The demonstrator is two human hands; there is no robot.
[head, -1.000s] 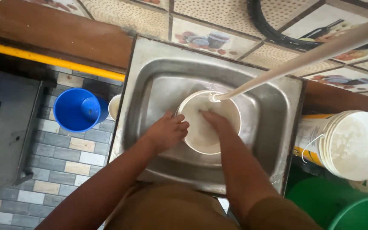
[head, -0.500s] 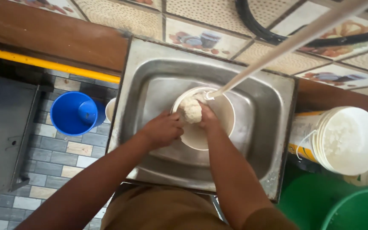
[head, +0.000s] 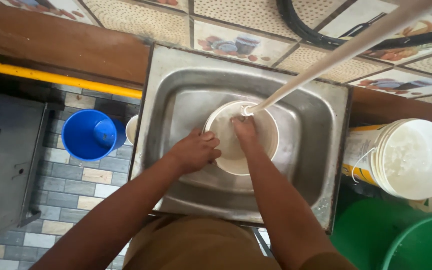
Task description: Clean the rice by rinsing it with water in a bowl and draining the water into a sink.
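Observation:
A white round bowl (head: pixel 265 145) sits in the steel sink (head: pixel 186 95), seen from above. My left hand (head: pixel 196 150) grips the bowl's left rim. My right hand (head: pixel 244 129) reaches inside the bowl, fingers pressed against its inner wall; whether it holds anything is hidden. A white pipe (head: pixel 336 55) slants down from the upper right, and its end pours water into the bowl just beside my right hand.
A blue bucket (head: pixel 88 135) stands on the tiled floor left of the sink. A white bucket (head: pixel 406 157) and a green tub (head: pixel 401 235) stand at the right. A yellow pipe (head: pixel 56 77) runs along the wooden ledge. Patterned wall tiles lie behind the sink.
My right hand moved from the bowl's left side up to its far wall near the water stream. The pale lump seen in it half a second ago no longer shows.

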